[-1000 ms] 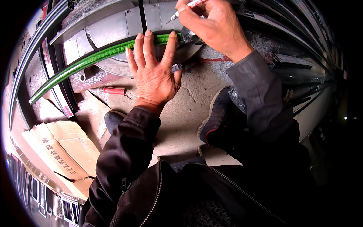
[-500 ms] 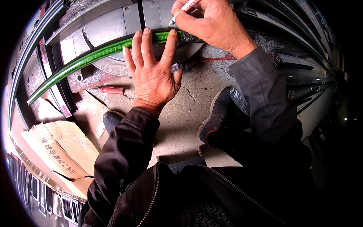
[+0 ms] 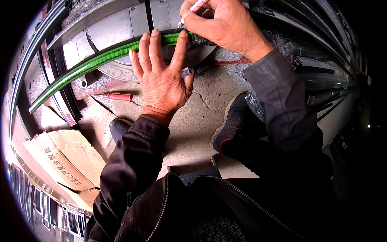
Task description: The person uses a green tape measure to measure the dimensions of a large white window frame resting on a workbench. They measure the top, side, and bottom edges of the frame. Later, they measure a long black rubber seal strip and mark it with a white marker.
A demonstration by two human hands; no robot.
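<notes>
My left hand [image 3: 163, 86] lies with fingers spread, their tips pressing on a green tape measure blade [image 3: 90, 65]. The blade runs along a dark strip at the front of a grey metal machine bed [image 3: 111, 33]. Beside the left thumb shows a short grey cylinder [image 3: 188, 72]; I cannot tell whether the thumb holds it. Just right of the left fingertips, my right hand [image 3: 225, 26] is closed around a white marker with red print [image 3: 197, 5]. Its tip is low, close to the strip behind my left forefinger.
A curved angle scale [image 3: 121, 71] shows below the blade. A red-handled tool [image 3: 119, 96] lies on the floor near a cardboard piece [image 3: 66, 161]. Long profiles [image 3: 322, 38] lie at the right, with more [image 3: 34, 44] at the left. Metal shavings are scattered around.
My right hand has shifted slightly left with the marker, whose tip is a little further left. My left hand has barely moved on the tape measure blade.
</notes>
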